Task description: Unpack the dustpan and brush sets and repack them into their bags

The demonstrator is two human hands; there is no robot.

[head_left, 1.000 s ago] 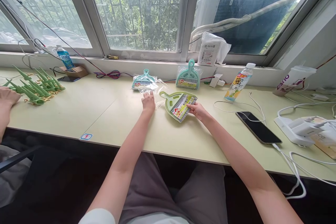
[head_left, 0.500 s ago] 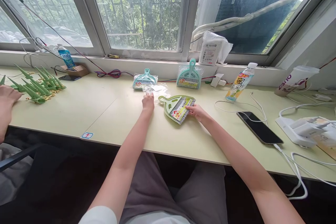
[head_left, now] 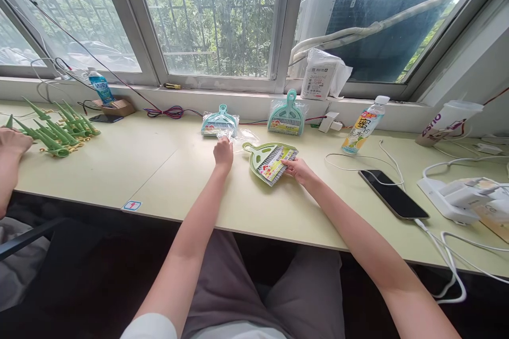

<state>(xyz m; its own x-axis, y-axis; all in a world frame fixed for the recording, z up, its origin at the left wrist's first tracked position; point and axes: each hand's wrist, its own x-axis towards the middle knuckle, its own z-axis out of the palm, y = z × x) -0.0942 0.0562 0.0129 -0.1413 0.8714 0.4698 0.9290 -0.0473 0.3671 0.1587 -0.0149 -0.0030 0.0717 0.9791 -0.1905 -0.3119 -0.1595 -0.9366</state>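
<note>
Right grip pinching the brush side of a green dustpan-and-brush set, which sits between both grips at the surface. Left grip closed on clear plastic wrapper. Wrapped turquoise set just behind; second turquoise set farther right.

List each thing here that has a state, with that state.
left hand, closed on clear wrapper
right hand, gripping green dustpan set
clear wrapper, crumpled
green dustpan set, not visibly wrapped
left turquoise set, wrapped
right turquoise set, wrapped
yellow bottle, capped
phone, screen dark, plugged in
cup, lidded
</note>
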